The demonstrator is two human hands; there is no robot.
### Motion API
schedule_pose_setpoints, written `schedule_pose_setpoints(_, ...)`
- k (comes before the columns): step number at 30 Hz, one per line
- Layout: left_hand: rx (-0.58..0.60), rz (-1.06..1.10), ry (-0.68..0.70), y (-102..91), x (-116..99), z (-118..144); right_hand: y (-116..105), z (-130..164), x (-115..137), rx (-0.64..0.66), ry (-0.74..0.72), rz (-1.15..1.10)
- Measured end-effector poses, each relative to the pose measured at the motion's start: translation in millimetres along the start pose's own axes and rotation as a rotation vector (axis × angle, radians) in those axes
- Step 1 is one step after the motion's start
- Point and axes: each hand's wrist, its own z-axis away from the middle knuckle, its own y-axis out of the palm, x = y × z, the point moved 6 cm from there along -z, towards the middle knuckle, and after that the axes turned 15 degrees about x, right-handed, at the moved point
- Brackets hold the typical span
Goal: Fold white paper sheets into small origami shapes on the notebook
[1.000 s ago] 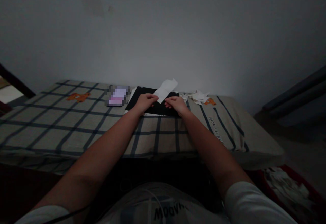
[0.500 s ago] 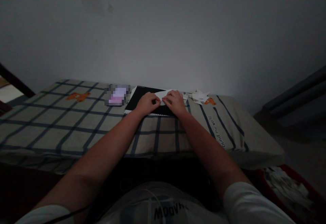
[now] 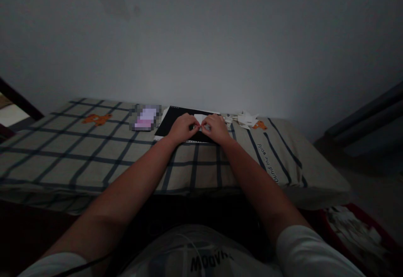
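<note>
Small folded white paper sheet (image 3: pixel 199 119): plain white, no print visible.
Flat black rectangular board (image 3: pixel 176 119): solid black face, thin white edge along the near side.
Beige checked bed cover (image 3: pixel 94 151): pale beige ground, dark navy grid lines, orange bear motifs, a line of dark lettering by the right stripe.
Loose white paper scraps (image 3: pixel 247 119): white to off-white.
Small pink and lilac object (image 3: pixel 145 118): blurred, pink below, pale lilac above.
Red-rimmed bin (image 3: pixel 355 231): red edge, white crumpled contents.
Plain painted wall (image 3: pixel 201 37): dull grey-white.
</note>
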Motion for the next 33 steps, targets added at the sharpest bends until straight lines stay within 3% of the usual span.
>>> schedule_pose_setpoints(14, -0.093, -0.012, -0.065, -23.3, 15.9, 6.0, -9.9, 6.4, -33.6, -0.076, 0.112, 0.053)
schedule_pose_setpoints(24, -0.099, -0.033, -0.188, -24.1, 43.3, 11.4, -9.4, 8.3, -51.6, -0.078, 0.210, 0.055)
schedule_pose_setpoints(30, -0.109, -0.008, -0.229, -23.0, 51.6, 11.6, -13.1, 13.1, -61.2, -0.127, 0.386, 0.096)
schedule_pose_setpoints(33, -0.080, -0.002, -0.215, -18.0, 54.1, 10.1, -15.5, 12.5, -51.1, -0.154, 0.329, 0.099)
